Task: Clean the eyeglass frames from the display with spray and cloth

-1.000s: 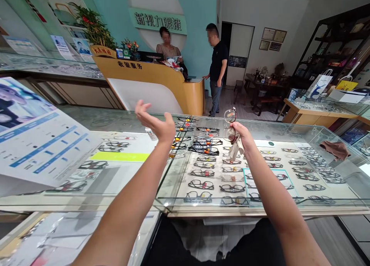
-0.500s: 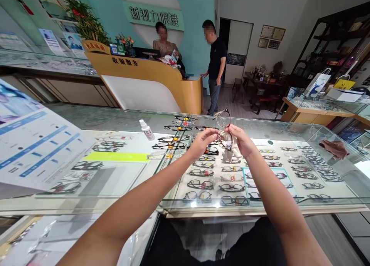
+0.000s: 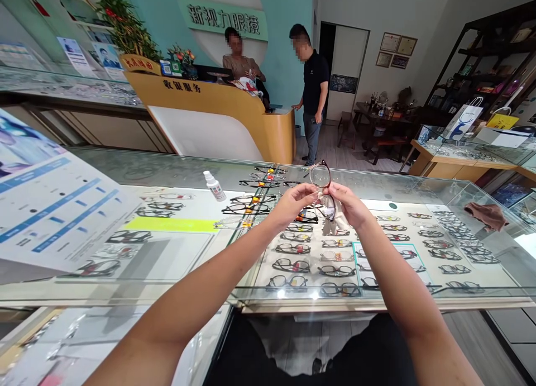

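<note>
Above the glass display counter I hold a pair of eyeglasses (image 3: pixel 328 175) turned on end, one round lens over the other. My left hand (image 3: pixel 298 203) pinches the frame near its middle from the left. On the other side my right hand (image 3: pixel 348 205) grips the same eyeglasses, with a pale cloth (image 3: pixel 335 218) hanging from its fingers beside the lower lens. The fingertips of both hands nearly meet at the bridge. A white spray bottle (image 3: pixel 215 186) stands on the counter, left of my left hand.
Rows of eyeglasses (image 3: pixel 336 271) fill the glass case (image 3: pixel 251 292) below my hands. At left a printed board (image 3: pixel 54 201) leans over the counter. A brown cloth (image 3: pixel 486 215) lies at the right. Two people are by the wooden reception desk (image 3: pixel 209 104) beyond.
The eyeglasses have tilted and shifted slightly left, and both hands have drawn closer together around the frame. The standing person's head is a little further left and lower.
</note>
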Available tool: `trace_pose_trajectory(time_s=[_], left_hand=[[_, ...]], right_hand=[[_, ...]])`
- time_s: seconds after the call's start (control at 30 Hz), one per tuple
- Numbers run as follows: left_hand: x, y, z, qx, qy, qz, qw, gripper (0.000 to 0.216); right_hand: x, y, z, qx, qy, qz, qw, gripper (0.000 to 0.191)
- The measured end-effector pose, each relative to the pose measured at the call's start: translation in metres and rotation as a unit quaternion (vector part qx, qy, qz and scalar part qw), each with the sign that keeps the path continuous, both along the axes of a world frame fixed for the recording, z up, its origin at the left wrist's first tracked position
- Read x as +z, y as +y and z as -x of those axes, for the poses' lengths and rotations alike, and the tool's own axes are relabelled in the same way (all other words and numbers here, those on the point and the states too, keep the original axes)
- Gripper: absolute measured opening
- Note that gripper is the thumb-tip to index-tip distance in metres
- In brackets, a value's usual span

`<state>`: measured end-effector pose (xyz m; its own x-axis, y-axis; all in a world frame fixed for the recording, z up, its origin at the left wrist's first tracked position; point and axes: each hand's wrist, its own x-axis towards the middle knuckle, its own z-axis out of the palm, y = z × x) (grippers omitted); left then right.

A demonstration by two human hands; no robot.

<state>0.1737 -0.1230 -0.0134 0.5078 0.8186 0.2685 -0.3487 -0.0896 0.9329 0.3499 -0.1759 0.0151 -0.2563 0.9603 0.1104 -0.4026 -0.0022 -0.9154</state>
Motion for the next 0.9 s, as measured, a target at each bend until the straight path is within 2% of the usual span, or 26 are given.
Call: trace_pose_trajectory(time_s=[0.47, 0.7, 0.9], left_hand=[[0.013, -0.004, 0.008, -0.025, -0.053, 0.040, 0.997, 0.048], [0.012, -0.005, 0.007, -0.017, -0.052, 0.105, 0.993, 0.057], [0.009, 0.002, 0.010, -0.063, 0.013, 0.142, 0.988, 0.060]], right_hand=[[0.010, -0.004, -0.005, -0.022, -0.022, -0.012, 0.999, 0.042], [0.011, -0.003, -0.006, -0.052, -0.020, -0.019, 0.998, 0.042], [0.010, 0.000, -0.008, -0.095, 0.022, -0.027, 0.995, 0.042]])
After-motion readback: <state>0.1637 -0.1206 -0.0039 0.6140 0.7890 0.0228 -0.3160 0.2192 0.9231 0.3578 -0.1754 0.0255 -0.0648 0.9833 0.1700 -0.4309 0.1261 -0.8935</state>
